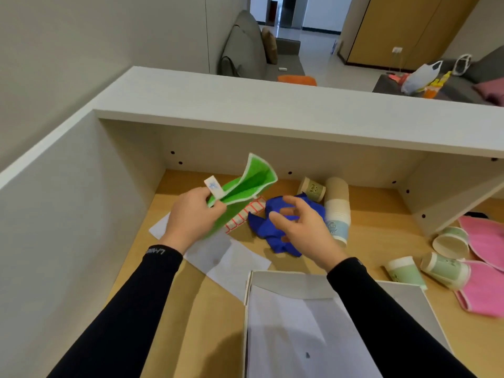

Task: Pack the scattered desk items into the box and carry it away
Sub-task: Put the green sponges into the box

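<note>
My left hand (191,214) pinches a green cloth (245,184) with a white edge and a white tag, lifted above the wooden desk (381,214). My right hand (300,227) hovers with fingers spread just over a crumpled blue cloth (267,227) lying on the desk; it holds nothing. A white box (286,282) stands open at the near edge, with white paper inside, partly hidden by my right forearm. A sheet of red-bordered labels (245,214) peeks out under the green cloth.
White paper sheets (226,257) lie left of the box. A stack of paper cups (336,211) and a single cup (312,189) lie behind the blue cloth. Several green cups (444,266) and pink cloths (482,290) lie at right. A white shelf (272,113) overhangs the desk.
</note>
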